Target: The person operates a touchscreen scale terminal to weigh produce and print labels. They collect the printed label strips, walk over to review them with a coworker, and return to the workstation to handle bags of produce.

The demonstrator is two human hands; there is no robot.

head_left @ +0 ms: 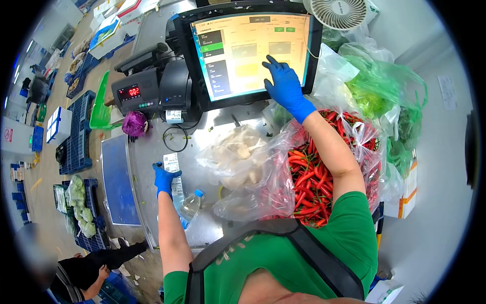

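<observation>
- The person's right hand (285, 83), blue-gloved at the upper middle of the frame, has its fingers loosely spread and holds nothing; its fingertips are at the touchscreen (216, 76), which is tilted towards the person, presumably for easy reading and tapping.
- The left hand (165, 180), left of centre, is partly open, its thumb lying over a strip of printed labels (171, 161); whether it pinches or merely presses them cannot be told. Such contact would steady the light paper.
- The label printer (174, 91) and scale display (134, 92) stand together at the upper left of the touchscreen, likely for reach.
- Red chili peppers (309, 187) fill a clear plastic bag (276, 195) right of centre, beneath the right forearm; the bag probably contains loose pods.
- A red cabbage (134, 123) sits unwrapped at the steel table's (147, 169) left edge, perhaps because one firm head needs no bag.
</observation>
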